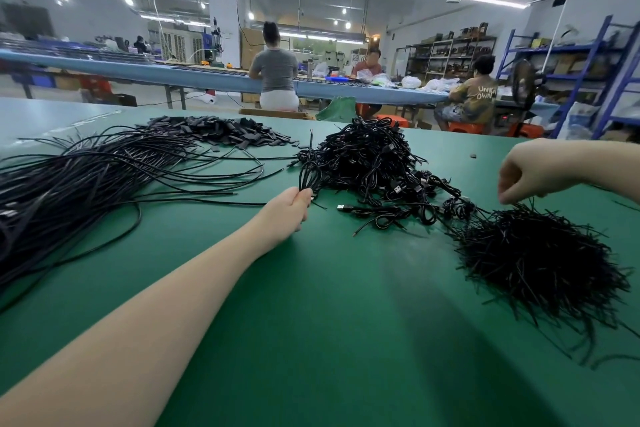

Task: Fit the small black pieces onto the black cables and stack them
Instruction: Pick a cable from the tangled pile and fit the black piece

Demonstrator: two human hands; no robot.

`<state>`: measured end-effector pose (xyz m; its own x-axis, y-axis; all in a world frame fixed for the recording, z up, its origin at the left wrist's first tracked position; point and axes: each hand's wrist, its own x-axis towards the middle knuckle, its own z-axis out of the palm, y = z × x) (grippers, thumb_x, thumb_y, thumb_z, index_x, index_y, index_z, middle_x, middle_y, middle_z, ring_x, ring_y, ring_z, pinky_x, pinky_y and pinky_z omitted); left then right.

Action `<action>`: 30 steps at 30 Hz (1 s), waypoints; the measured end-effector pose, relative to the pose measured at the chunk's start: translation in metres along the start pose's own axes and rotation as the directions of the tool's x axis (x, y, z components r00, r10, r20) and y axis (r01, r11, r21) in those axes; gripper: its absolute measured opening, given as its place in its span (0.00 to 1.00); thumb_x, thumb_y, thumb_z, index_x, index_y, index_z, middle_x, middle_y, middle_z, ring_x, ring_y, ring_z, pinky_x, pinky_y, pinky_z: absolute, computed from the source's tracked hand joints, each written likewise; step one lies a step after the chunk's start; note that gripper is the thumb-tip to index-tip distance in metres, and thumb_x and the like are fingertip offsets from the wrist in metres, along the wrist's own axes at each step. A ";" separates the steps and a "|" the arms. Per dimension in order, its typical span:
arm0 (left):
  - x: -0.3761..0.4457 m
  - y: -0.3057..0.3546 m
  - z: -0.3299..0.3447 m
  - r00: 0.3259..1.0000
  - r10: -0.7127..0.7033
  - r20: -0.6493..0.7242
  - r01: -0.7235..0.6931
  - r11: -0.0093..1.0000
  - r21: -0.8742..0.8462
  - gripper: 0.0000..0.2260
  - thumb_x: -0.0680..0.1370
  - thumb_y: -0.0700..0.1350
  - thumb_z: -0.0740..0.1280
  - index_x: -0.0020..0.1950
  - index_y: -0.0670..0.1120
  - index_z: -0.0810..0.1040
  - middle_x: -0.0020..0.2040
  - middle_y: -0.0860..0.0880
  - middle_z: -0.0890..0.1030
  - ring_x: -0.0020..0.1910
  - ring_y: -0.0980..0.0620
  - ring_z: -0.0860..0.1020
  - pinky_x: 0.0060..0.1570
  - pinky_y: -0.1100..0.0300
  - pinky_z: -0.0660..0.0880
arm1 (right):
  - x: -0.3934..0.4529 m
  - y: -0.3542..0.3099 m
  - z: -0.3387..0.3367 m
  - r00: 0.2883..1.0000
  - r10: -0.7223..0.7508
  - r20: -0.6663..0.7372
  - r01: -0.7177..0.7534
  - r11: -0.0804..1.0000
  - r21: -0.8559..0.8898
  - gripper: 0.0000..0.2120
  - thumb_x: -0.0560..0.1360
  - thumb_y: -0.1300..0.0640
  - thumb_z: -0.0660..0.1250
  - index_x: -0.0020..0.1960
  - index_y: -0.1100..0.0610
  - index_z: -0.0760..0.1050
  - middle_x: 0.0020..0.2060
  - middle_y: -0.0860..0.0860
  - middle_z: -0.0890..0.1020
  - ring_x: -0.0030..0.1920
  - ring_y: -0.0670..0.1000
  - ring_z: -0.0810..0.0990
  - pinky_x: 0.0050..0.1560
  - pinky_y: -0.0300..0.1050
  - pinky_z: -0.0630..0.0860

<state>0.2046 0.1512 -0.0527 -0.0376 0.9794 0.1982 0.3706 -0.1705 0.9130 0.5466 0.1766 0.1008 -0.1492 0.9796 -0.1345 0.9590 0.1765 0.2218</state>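
Note:
My left hand (292, 210) grips a looped black cable (308, 172) at the left foot of a tangled heap of coiled USB cables (367, 159) in the middle of the green table (311, 322). My right hand (530, 170) hovers with curled fingers over a bristly pile of short thin black strips (540, 260) at the right; whether it pinches one I cannot tell. Long loose black cables (86, 180) fan out at the left. A heap of small flat black pieces (221, 130) lies at the back.
A single USB plug (344, 207) lies loose in front of the coiled heap. Beyond the table's far edge, three people sit at a long blue bench (194, 74). Blue shelving (588, 73) and a fan stand at the right.

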 end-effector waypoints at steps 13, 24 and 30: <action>-0.002 -0.002 0.007 0.999 0.031 0.008 -0.031 0.999 0.021 0.14 0.83 0.52 0.55 0.41 0.46 0.64 0.34 0.52 0.68 0.31 0.53 0.64 0.36 0.57 0.64 | -0.013 -0.088 0.005 0.695 -0.103 -0.712 0.520 0.756 0.398 0.02 0.78 0.59 0.63 0.49 0.54 0.74 0.39 0.46 0.81 0.32 0.40 0.81 0.31 0.34 0.77; -0.009 0.003 0.012 0.990 0.129 -0.050 -0.112 0.961 0.253 0.13 0.82 0.49 0.58 0.40 0.44 0.65 0.36 0.42 0.73 0.33 0.45 0.70 0.37 0.50 0.68 | -0.003 -0.220 0.075 0.524 0.085 -0.847 0.721 0.485 0.495 0.04 0.78 0.60 0.66 0.50 0.59 0.79 0.44 0.50 0.80 0.43 0.48 0.77 0.47 0.46 0.75; -0.006 0.008 0.017 0.988 0.153 0.035 -0.145 0.796 0.588 0.13 0.83 0.42 0.55 0.60 0.36 0.72 0.54 0.37 0.79 0.54 0.40 0.77 0.52 0.52 0.71 | -0.006 -0.228 0.087 0.453 0.032 -0.891 0.776 0.478 0.412 0.05 0.77 0.61 0.66 0.51 0.60 0.79 0.48 0.52 0.81 0.45 0.51 0.78 0.46 0.49 0.76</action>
<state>0.2235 0.1461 -0.0529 0.0526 0.9449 0.3230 0.8459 -0.2141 0.4885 0.3500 0.1217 -0.0333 -0.2514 0.5351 0.8065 0.4420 0.8048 -0.3961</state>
